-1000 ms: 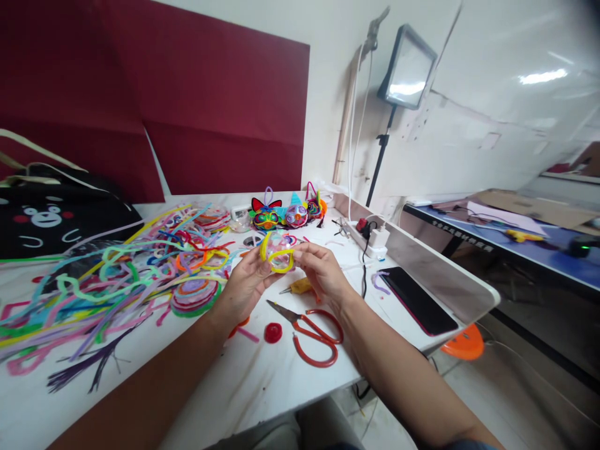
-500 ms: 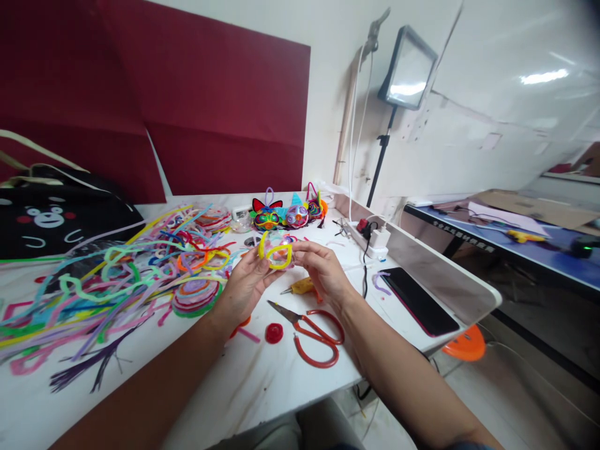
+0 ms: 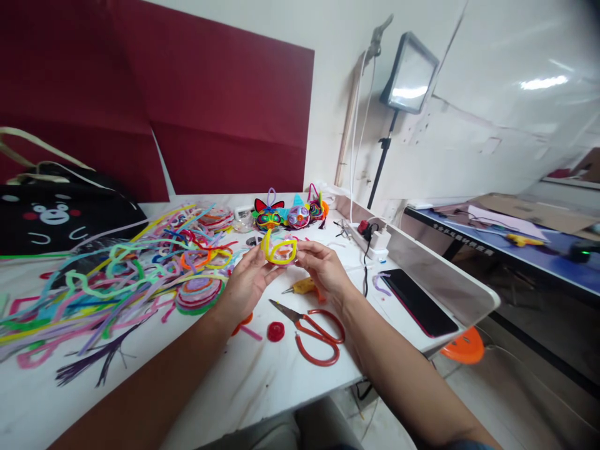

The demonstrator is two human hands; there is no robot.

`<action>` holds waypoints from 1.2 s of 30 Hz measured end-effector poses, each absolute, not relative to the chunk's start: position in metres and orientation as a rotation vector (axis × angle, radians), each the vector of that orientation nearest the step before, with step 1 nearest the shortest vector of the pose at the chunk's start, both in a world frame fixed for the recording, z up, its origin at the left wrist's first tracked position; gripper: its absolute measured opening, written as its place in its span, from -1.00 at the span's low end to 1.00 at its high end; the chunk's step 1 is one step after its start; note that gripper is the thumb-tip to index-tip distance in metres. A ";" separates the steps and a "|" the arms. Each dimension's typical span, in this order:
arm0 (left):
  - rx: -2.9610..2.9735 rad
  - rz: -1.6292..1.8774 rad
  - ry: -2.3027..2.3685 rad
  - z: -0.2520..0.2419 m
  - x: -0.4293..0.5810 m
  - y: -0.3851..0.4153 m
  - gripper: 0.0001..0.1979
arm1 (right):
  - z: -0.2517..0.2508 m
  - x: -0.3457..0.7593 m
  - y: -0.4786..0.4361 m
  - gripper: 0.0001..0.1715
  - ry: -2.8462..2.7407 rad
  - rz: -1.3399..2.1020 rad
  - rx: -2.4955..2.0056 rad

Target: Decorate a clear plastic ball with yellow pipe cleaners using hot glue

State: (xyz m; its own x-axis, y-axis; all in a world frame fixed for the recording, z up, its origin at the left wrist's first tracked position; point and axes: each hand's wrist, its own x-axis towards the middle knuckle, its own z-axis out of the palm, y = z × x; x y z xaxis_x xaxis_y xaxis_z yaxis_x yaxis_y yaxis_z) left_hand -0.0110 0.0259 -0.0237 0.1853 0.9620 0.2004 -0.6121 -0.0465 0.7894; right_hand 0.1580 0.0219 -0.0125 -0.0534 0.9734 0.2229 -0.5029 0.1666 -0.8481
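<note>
Between my two hands, above the white table, is a yellow pipe-cleaner piece (image 3: 284, 252) bent into pointed loops, with something clear or pale pink behind it. My left hand (image 3: 248, 278) pinches its left side between thumb and fingers. On the opposite side, my right hand (image 3: 323, 265) grips the right edge with its fingertips. Below the hands lie scissors (image 3: 319, 337) with orange-red handles and a yellow-handled tool (image 3: 304, 285) with a metal tip. A small red coil (image 3: 275, 331) rests left of the scissors.
Loose pipe cleaners (image 3: 107, 281) cover the table's left side, beside a striped round coil (image 3: 200, 294). Several colourful finished ornaments (image 3: 269, 215) stand at the back. A phone (image 3: 419, 303) lies at right, near a power strip (image 3: 370, 237). A black bag (image 3: 56, 212) sits far left.
The yellow piece has turned slightly in my hands, so its loops now show wider. Both hands keep hold of it, and the view has shifted a little.
</note>
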 end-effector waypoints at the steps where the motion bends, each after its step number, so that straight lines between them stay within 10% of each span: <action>1: 0.885 1.374 0.506 -0.023 -0.011 0.026 -0.78 | -0.013 0.158 0.023 -0.72 -0.963 1.345 -0.622; 36: 0.701 1.289 0.621 -0.025 -0.013 0.027 -0.69 | -0.023 0.164 0.043 -0.73 -0.696 1.636 -0.402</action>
State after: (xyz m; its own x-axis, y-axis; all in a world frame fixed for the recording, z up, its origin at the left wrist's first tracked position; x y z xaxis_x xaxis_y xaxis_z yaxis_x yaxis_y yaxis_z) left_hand -0.0132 0.0269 -0.0248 0.1751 0.9842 -0.0256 -0.6339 0.1326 0.7620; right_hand 0.1643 0.0427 -0.0234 -0.1883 0.9744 0.1229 -0.7640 -0.0667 -0.6417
